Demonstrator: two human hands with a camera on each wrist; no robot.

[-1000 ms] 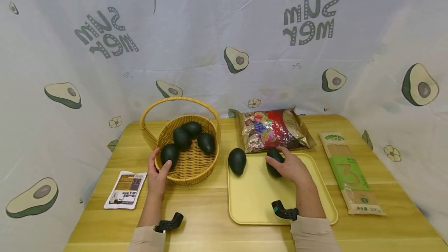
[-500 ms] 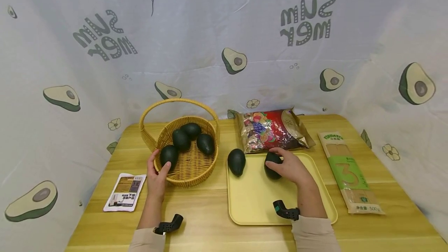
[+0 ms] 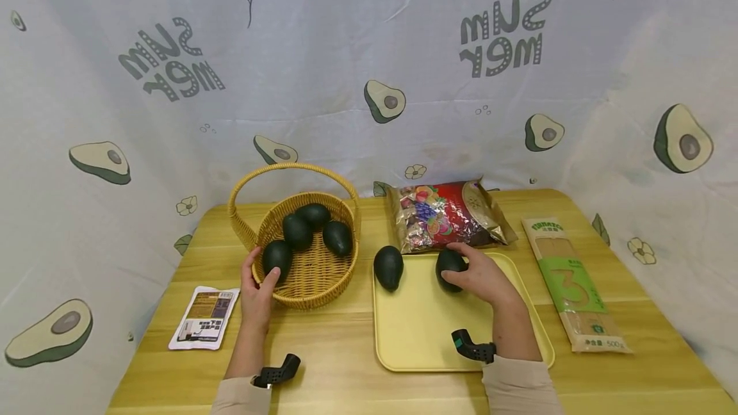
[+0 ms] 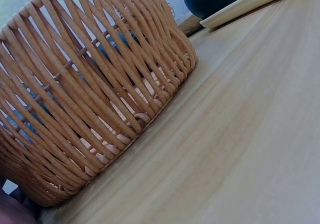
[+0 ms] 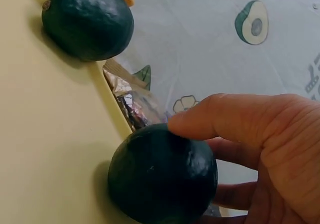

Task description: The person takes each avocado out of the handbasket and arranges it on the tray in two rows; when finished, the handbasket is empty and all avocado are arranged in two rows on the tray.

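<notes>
Right hand [image 3: 481, 279] nearer: fingers pinch the yellow tray [image 3: 415, 332]'s right-hand avocado [image 3: 448, 262], long axis roughly front-to-back; left hand [image 3: 256, 300] grips wicker basket [image 3: 314, 300], leftward.

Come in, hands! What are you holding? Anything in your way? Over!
Left hand grips basket. Right hand grips avocado at yellow tray's far side. Possibly in the way: second avocado, between right hand and basket.

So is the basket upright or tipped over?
The basket is upright: it stands on the table, handle arching above, four avocados inside.
</notes>
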